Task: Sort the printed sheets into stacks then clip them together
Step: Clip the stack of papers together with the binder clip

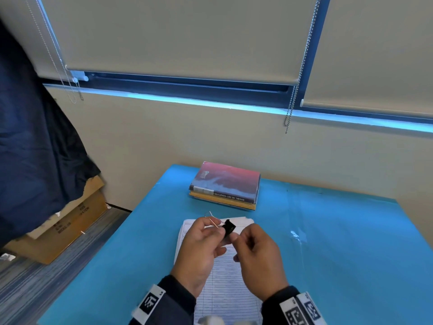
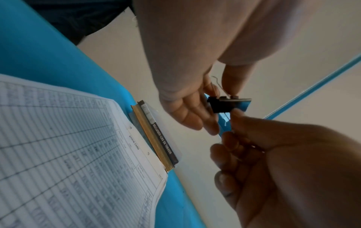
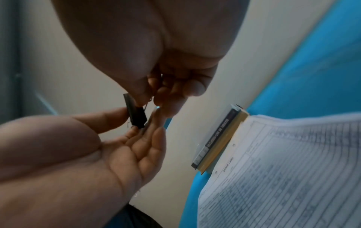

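Note:
A stack of printed sheets (image 1: 226, 280) with ruled tables lies on the blue table (image 1: 339, 242) right in front of me. Above its far end both hands hold a small black binder clip (image 1: 229, 227). My left hand (image 1: 212, 228) pinches the clip body between thumb and fingers, and one silver wire handle (image 1: 212, 218) sticks up past its fingertips. My right hand (image 1: 236, 240) has curled fingers and its thumb tip presses on the clip's near side. In the left wrist view the clip (image 2: 228, 104) hangs clear of the sheets (image 2: 68, 154). It is not on any paper.
Two stacked books (image 1: 225, 184) lie just beyond the sheets near the table's far edge. The wall with drawn blinds stands behind. Cardboard boxes (image 1: 70, 226) under a dark cloth (image 1: 35, 137) sit on the floor to the left.

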